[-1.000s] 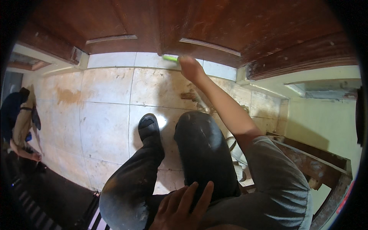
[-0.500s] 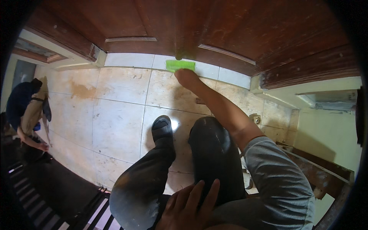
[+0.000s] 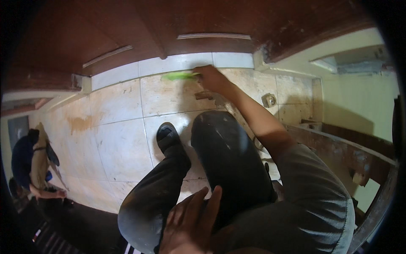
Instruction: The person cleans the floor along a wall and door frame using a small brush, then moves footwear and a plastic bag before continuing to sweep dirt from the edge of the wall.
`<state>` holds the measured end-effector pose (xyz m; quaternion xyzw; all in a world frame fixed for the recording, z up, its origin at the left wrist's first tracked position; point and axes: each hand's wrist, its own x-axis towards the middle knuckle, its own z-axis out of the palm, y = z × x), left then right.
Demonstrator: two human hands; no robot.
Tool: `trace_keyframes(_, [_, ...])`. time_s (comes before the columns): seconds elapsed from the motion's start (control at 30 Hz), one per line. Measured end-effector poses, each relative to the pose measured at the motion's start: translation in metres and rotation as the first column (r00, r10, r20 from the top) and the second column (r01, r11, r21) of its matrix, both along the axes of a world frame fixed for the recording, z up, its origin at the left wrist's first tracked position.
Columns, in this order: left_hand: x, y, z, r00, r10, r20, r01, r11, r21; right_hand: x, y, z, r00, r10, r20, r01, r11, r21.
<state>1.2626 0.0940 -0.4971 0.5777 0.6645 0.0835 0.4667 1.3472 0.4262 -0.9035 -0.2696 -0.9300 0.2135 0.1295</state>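
Observation:
My right hand (image 3: 210, 79) is stretched out to the low tiled ledge (image 3: 175, 64) under the brown wooden door. It is closed around one end of a bright green brush (image 3: 179, 76), which is smeared by motion over the floor tiles just in front of the ledge. My left hand (image 3: 188, 224) lies on my dark-trousered leg, fingers extended and holding nothing. Below the right wrist, a small brown block (image 3: 204, 96) sits on the tiles.
Brown door panels (image 3: 211, 21) rise along the far side. A small square metal piece (image 3: 269, 100) lies at right, near a wooden frame (image 3: 338, 148). On the stained tiles (image 3: 120, 139) at far left, another person (image 3: 27, 165) bends beside a dark slatted rack (image 3: 55, 237).
My right hand has drawn the green brush off the ledge toward me, turning it edge-on. The view has shifted to the right. My left hand stays on my leg.

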Motion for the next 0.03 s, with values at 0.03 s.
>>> trace_keyframes(0.03, [0.0041,0.0041,0.0015,1.000,-0.028,0.003,0.028,1.000,-0.010,0.0351,-0.0029,0.0171,0.982,-0.152,-0.113,0.123,0.965,-0.229])
